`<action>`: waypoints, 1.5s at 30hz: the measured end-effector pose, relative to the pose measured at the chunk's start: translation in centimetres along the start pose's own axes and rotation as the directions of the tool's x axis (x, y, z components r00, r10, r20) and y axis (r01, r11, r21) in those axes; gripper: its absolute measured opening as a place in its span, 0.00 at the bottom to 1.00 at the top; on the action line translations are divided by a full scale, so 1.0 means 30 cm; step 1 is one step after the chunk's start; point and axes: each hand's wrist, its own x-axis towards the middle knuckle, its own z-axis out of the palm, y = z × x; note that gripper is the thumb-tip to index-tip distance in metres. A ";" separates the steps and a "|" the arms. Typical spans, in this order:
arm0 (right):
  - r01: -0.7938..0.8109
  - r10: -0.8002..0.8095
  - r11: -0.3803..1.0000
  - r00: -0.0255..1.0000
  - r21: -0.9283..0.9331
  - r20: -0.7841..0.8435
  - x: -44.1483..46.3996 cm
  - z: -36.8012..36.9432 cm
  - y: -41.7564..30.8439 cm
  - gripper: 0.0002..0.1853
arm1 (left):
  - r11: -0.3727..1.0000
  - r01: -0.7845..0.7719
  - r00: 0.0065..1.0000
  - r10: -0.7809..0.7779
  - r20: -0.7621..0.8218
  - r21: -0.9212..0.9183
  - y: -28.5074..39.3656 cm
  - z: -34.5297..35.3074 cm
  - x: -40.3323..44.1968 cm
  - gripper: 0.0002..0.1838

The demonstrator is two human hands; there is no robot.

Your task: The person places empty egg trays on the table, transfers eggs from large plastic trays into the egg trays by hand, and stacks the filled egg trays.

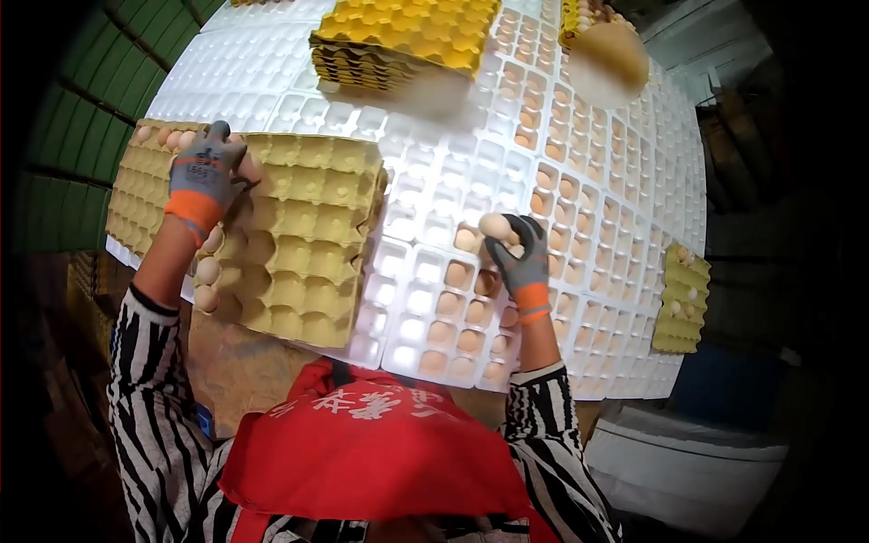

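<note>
Eggs (pixel 494 226) are pinched in the right hand (pixel 525 260) over a white tray (pixel 419 328) and in the left hand (pixel 205 172) by a pulp tray (pixel 319 237); shells could be cracked if knocked together by crowded grips.

My left glove (pixel 204 172) and right glove (pixel 523 258) are grey with orange cuffs (pixel 534 301); my sleeves (pixel 156 362) are striped black and white. My red apron (pixel 380 452) has white lettering. Eggs (pixel 494 225) are pale pinkish-brown, foam trays (pixel 392 257) white, the left-edge trays (pixel 312 217) olive-yellow, the far-edge stack (pixel 407 36) golden yellow.
</note>
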 end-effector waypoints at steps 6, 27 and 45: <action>-0.039 0.077 0.930 0.993 -0.366 0.089 0.042 -0.073 -0.030 0.27 | 0.912 -0.270 0.960 0.231 -0.157 -0.308 0.593 -0.008 0.093 0.23; 0.232 -0.204 0.932 0.971 0.279 -0.129 0.285 0.068 0.206 0.21 | 0.710 -0.043 0.997 -0.019 -0.080 -0.703 1.093 0.410 0.334 0.23; 0.128 -0.072 0.638 0.992 -0.759 0.107 0.148 0.086 0.121 0.13 | 0.477 -0.331 0.941 0.109 -0.319 -0.814 0.792 0.061 -0.056 0.23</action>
